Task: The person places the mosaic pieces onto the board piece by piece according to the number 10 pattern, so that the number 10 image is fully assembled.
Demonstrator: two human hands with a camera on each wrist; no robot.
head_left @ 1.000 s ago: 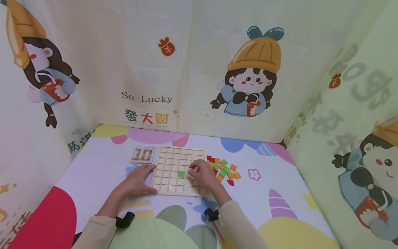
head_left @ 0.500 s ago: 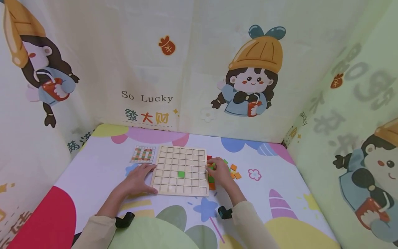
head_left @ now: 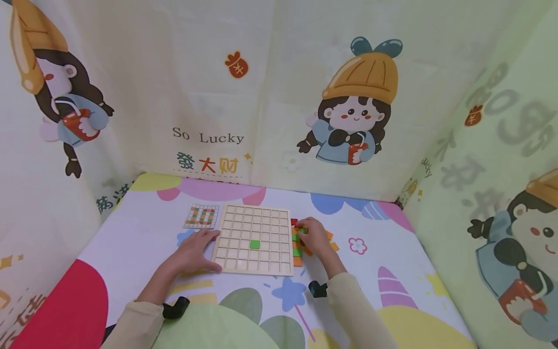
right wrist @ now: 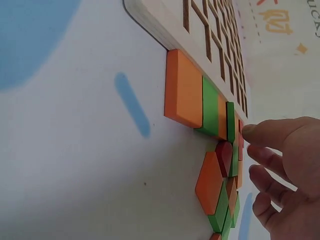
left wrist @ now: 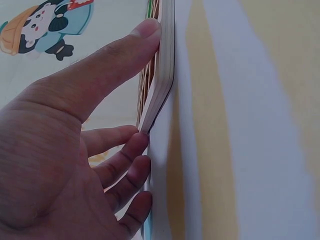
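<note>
A wooden grid board (head_left: 270, 252) lies on the cloth with one green tile (head_left: 255, 244) in a cell. My left hand (head_left: 193, 252) rests at the board's left edge; its straight thumb touches the near rim in the left wrist view, and loosely bent fingertips touch the corner. My right hand (head_left: 316, 237) is over the loose tiles beside the board's right edge. In the right wrist view its thumb and fingers are apart and no tile shows between them. Close to the thumb tip, a green tile (right wrist: 230, 122) sits raised over the others.
A small printed pattern card (head_left: 201, 216) lies left of the board. Orange tiles (right wrist: 187, 90), green and red pieces form a row and a pile along the board's right side, partly hidden by the right hand. Printed cloth walls (head_left: 270, 121) stand behind and at both sides.
My right hand has moved right from above the board to the loose tiles, then slightly further right. The left hand has stayed at the board's edge.
</note>
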